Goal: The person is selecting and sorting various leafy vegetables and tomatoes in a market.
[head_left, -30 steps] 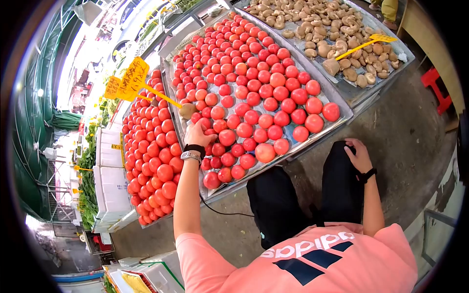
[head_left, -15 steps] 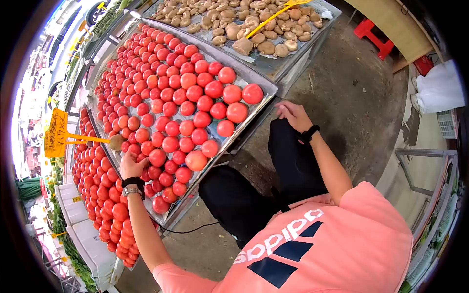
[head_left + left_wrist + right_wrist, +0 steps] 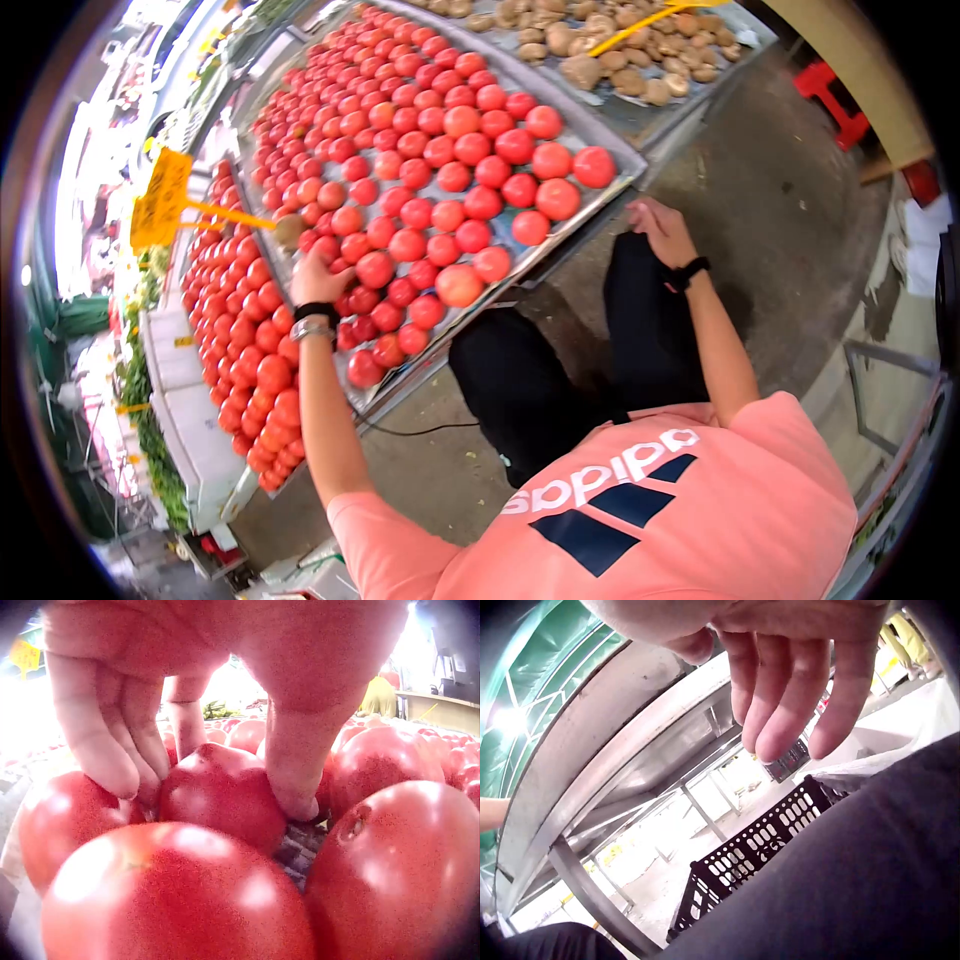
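Note:
My left hand [image 3: 318, 278] reaches in at the near left side of a tray [image 3: 628, 168] of red tomatoes. In the left wrist view its thumb and fingers straddle a tomato [image 3: 221, 796], pinching it from both sides among its neighbours. A larger tomato [image 3: 176, 900] sits in front of that one, and another [image 3: 397, 862] stands to the right. My right hand [image 3: 662, 230] hovers by the right knee [image 3: 635, 275] with nothing in it. Its fingers [image 3: 791, 701] hang loosely in the right wrist view.
A yellow price sign [image 3: 160, 200] is stuck in a brown, round piece [image 3: 289, 231] just beyond the left hand. More tomatoes [image 3: 245, 340] are heaped on the left, and mushrooms [image 3: 620, 60] lie at the back. Below the stall is a black crate [image 3: 757, 855]. A red stool [image 3: 833, 105] stands right.
The head view swung right, then partly back. My left hand stays at the same spot among the tomatoes. The right hand, resting on the knee earlier, has lifted to its far end.

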A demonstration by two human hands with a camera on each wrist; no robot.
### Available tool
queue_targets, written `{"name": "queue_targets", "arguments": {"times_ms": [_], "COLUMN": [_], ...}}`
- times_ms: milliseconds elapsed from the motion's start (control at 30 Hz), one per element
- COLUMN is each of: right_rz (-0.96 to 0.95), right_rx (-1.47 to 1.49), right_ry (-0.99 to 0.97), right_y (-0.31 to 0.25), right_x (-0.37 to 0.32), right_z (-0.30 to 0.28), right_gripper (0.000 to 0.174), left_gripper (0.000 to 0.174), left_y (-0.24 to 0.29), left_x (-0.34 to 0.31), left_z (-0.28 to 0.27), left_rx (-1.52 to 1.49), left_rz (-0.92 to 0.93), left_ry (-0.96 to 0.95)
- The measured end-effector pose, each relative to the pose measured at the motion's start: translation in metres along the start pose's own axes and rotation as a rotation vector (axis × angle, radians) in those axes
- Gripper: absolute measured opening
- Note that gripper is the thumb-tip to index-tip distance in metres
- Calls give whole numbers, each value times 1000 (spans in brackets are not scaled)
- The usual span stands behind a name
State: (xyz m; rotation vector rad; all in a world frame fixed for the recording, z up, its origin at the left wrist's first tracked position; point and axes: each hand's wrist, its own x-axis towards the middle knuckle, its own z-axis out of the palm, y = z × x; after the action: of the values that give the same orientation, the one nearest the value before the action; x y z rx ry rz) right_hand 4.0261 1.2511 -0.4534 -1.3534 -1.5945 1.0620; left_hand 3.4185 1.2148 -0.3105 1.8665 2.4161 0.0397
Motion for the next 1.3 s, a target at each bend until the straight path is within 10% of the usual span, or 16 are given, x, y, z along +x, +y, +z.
{"name": "queue_targets", "arguments": {"times_ms": [367,867,1000,1300], "right_rz": [-32,34,8,34], "right_rx": [-72,-57,-81,-28], "right_ry": [-60,-53,-68,-85], "right_y": [-9,-9,-7,3], "right_x": [-7,-13,-13,-13], "right_z": [-12,-20,-17,-18], "right_gripper": [30,30,30,30], "left_gripper": [53,45,39,28], "left_y": [23,-11,31,-39], "left_x": [-12,13,-2,16], "left_z": [-10,9,-25,6], "left_rx": [113,-587,-260,-561], "left_rz": [-62,93,18,58], "left_ry": [-32,-85,-75,30]}}
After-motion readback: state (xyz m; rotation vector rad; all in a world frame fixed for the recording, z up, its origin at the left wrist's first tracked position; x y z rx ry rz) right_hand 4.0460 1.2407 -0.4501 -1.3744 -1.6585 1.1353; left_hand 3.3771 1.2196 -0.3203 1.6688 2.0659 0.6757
